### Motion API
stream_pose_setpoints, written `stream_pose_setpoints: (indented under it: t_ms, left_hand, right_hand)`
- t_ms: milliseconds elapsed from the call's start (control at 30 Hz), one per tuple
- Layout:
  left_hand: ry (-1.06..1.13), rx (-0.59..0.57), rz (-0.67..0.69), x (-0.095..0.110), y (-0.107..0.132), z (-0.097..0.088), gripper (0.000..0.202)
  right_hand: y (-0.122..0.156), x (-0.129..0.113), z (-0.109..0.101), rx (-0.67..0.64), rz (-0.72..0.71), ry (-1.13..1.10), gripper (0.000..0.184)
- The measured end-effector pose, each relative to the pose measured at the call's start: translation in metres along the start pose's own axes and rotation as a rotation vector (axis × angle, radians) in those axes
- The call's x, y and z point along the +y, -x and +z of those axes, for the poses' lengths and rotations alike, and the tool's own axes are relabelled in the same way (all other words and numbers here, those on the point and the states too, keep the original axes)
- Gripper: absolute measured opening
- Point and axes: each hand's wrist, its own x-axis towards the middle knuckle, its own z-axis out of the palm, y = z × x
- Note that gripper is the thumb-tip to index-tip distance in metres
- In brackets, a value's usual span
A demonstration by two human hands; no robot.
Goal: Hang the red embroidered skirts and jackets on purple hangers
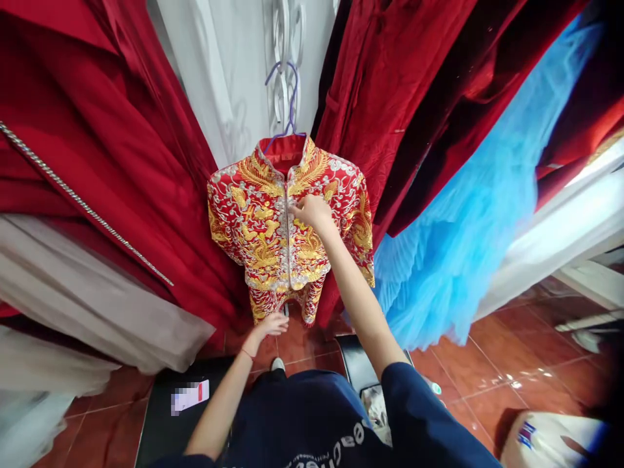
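Note:
A red jacket (263,227) with gold and silver embroidery hangs upright in front of me on a purple hanger (292,107). Its zipper (288,250) runs down the middle of the front, and the stand collar spreads apart at the top. My right hand (312,212) is at the upper chest with thumb and finger pinched at the zipper; the small part between them is hidden. Below the hem hang matching embroidered trousers (312,300). My left hand (272,324) is low beside the trouser legs, fingers stretched out and holding nothing.
Long red gowns (146,162) hang on the left, with dark red dresses (390,78) and a blue tulle dress (468,201) on the right. White rings (281,32) hold the hanger. A phone (195,395) lies on a black surface by my left arm. The floor (468,370) is red tile.

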Motion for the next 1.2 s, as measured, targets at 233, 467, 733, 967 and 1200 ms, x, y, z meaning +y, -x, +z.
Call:
stream_pose_setpoints:
  t_ms: [233,467,733,967,1200]
  left_hand:
    - [-0.014,0.525,0.580,0.182,-0.018,-0.125,0.024]
    - [-0.154,0.578,0.904,0.289,-0.082,-0.165,0.041]
    - [-0.276,0.666,0.966,0.281,-0.088,-0.160,0.047]
    - [-0.592,1.230,1.248,0.343,-0.057,-0.154,0.050]
    - [-0.529,0.608,1.262,0.350,-0.074,-0.176,0.077]
  right_hand:
    - [-0.020,0.084,-0.077,0.712,-0.307,0.037,0.041]
    - [-0.025,0.130,-0.083,0.410,-0.395,0.074,0.060]
    - [-0.032,0.135,-0.071,0.542,-0.346,0.093,0.050]
    - [-0.051,0.138,-0.087,0.591,-0.369,-0.204,0.056]
    - [-0.055,0.159,-0.090,0.257,-0.363,-0.391,0.042]
